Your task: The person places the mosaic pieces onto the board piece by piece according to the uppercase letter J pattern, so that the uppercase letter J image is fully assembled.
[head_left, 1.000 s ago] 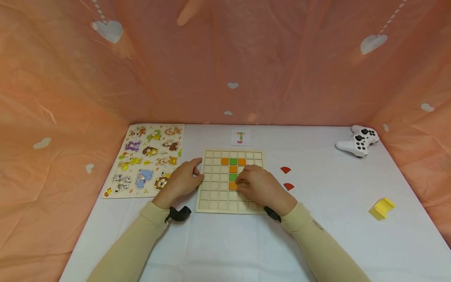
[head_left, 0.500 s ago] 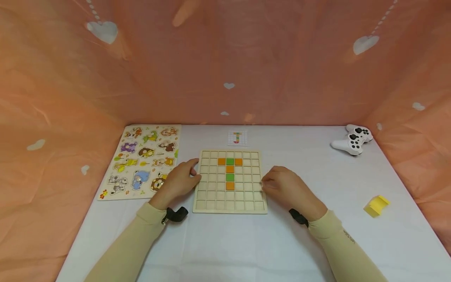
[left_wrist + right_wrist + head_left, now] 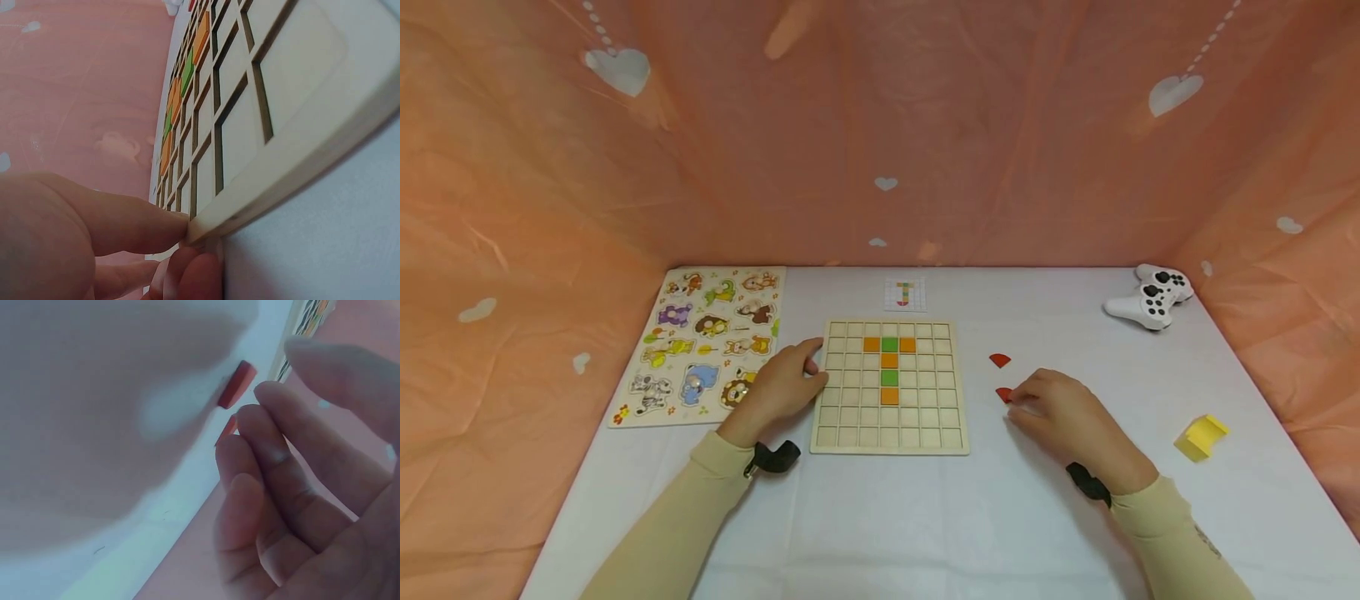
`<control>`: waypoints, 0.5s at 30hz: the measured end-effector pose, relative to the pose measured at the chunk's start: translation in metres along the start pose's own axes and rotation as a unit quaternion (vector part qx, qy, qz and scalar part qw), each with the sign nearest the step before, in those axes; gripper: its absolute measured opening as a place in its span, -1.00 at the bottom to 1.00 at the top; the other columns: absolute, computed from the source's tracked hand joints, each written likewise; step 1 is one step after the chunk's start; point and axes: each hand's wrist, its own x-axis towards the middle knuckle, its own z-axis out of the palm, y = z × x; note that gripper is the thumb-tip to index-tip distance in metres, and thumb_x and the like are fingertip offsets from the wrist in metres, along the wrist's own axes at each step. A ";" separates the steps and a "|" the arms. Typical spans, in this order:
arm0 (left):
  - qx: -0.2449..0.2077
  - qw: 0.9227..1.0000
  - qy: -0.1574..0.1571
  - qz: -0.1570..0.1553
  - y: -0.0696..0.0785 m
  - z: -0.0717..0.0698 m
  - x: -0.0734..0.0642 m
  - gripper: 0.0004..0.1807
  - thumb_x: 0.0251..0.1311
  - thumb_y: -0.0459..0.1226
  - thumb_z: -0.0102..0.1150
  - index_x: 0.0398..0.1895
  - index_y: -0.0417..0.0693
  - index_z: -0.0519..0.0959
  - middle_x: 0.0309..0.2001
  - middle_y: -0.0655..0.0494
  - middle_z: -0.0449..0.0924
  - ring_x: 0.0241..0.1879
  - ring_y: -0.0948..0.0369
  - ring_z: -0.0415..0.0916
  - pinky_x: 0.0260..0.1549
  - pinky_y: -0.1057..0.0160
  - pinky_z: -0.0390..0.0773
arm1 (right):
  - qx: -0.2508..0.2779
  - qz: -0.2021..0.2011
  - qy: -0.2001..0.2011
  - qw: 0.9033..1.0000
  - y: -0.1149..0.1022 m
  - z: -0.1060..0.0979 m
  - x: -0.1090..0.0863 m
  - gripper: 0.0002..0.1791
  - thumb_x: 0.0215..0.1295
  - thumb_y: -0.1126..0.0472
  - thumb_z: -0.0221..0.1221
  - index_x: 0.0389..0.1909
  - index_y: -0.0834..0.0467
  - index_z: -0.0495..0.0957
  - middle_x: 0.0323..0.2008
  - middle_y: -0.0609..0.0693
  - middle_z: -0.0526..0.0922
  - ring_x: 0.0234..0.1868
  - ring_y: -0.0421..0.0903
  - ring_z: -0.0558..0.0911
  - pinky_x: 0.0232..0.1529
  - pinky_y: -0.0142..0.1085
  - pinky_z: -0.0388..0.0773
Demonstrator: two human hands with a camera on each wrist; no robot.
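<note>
My left hand [image 3: 781, 382] rests at the left edge of a pale wooden grid board [image 3: 850, 414]. In the left wrist view its thumb [image 3: 140, 222] touches the board's edge, with curled fingertips [image 3: 203, 275] close beside it. Orange and green square tiles [image 3: 890, 361] sit in the board's cells in a T shape. My right hand [image 3: 1071, 417] is right of the board, its fingertips at a red quarter-circle piece [image 3: 1003, 394]. In the right wrist view the fingers [image 3: 259, 428] are bent and spread from the thumb, near that piece [image 3: 237, 384]. A second red piece [image 3: 1000, 360] lies behind it.
A small pattern card [image 3: 906, 295] lies behind the board. An animal puzzle board [image 3: 700, 367] is at the left, partly covered by my left hand. At the right are a white game controller [image 3: 1150, 297] and a yellow block [image 3: 1202, 437]. An orange curtain [image 3: 880, 125] backs the table.
My right hand has moved from over the board rightward to the nearer red piece. The orange tile below the green one is now uncovered. My left hand stays at the board's edge.
</note>
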 end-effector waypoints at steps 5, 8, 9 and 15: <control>-0.001 1.000 0.001 0.004 -0.001 0.000 0.000 -0.28 0.44 -0.21 0.21 0.62 -0.25 0.34 -0.07 -0.05 0.66 -0.13 0.08 0.54 -0.03 0.06 0.52 | 0.002 0.005 -0.004 1.000 0.002 -0.001 -0.004 -0.89 0.30 0.21 0.45 -0.18 0.09 0.83 -0.21 -0.11 0.75 -0.09 -0.01 0.71 0.05 0.03 0.65; -0.001 1.000 0.002 0.006 -0.001 0.000 0.000 -0.28 0.43 -0.22 0.21 0.61 -0.26 0.34 -0.07 -0.05 0.66 -0.13 0.08 0.54 -0.04 0.07 0.52 | 0.002 0.008 -0.003 1.000 0.002 -0.001 -0.005 -0.88 0.30 0.21 0.45 -0.17 0.09 0.83 -0.21 -0.10 0.75 -0.08 0.00 0.72 0.07 0.04 0.65; 0.000 1.000 0.003 0.007 -0.001 0.000 0.000 -0.28 0.43 -0.22 0.21 0.61 -0.26 0.34 -0.07 -0.05 0.66 -0.14 0.09 0.54 -0.05 0.08 0.51 | 0.003 0.009 -0.003 1.000 0.002 -0.002 -0.005 -0.88 0.30 0.21 0.45 -0.17 0.09 0.83 -0.20 -0.10 0.75 -0.07 0.00 0.72 0.07 0.04 0.65; -0.002 1.000 0.004 0.007 -0.001 0.000 0.000 -0.28 0.44 -0.22 0.22 0.61 -0.27 0.35 -0.08 -0.05 0.66 -0.15 0.09 0.54 -0.08 0.10 0.50 | 0.009 0.007 -0.003 1.000 0.000 0.002 -0.005 -0.89 0.29 0.22 0.45 -0.18 0.08 0.83 -0.20 -0.12 0.75 -0.07 -0.02 0.71 0.08 0.03 0.65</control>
